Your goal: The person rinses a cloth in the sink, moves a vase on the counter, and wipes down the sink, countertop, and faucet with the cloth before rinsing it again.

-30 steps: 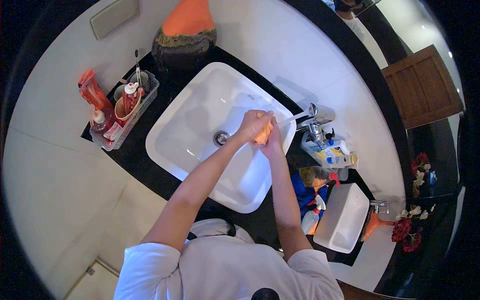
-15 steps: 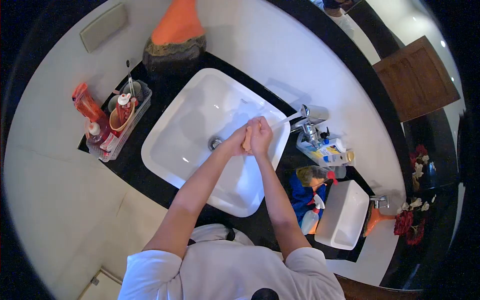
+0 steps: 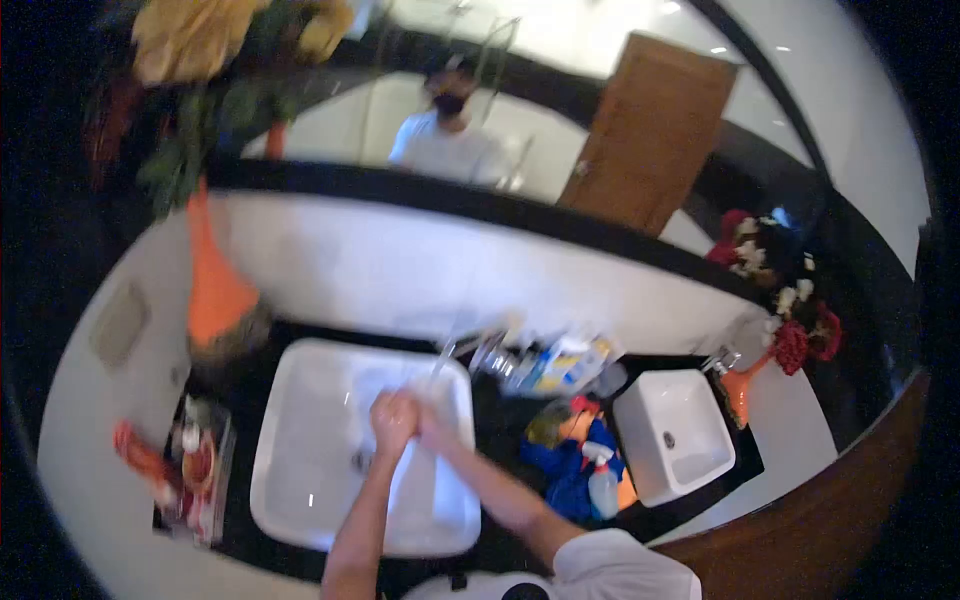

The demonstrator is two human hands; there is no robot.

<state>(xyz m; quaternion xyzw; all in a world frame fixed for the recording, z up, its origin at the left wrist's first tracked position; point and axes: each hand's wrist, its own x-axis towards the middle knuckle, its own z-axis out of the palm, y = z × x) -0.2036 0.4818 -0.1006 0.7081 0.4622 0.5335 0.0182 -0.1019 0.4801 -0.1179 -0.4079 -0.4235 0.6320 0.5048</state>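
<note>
My left hand is closed, its knuckles up, over the white sink. Pressed against it from the right is my right hand, also closed and partly hidden behind it. Motion blur and the overlapping fingers hide whatever lies between the palms. A thin stream of water runs down close to both hands from the chrome faucet at the sink's back right. The drain shows below and left of the hands.
Left of the sink stands a toiletry basket; behind it, an orange vase. To the right are a tray of bottles, a blue cloth, a spray bottle and a smaller basin. A mirror reflects a person.
My view has tilted up and turned, bringing the mirror and flowers into sight. Both hands stay together over the sink, the left now more in front of the right.
</note>
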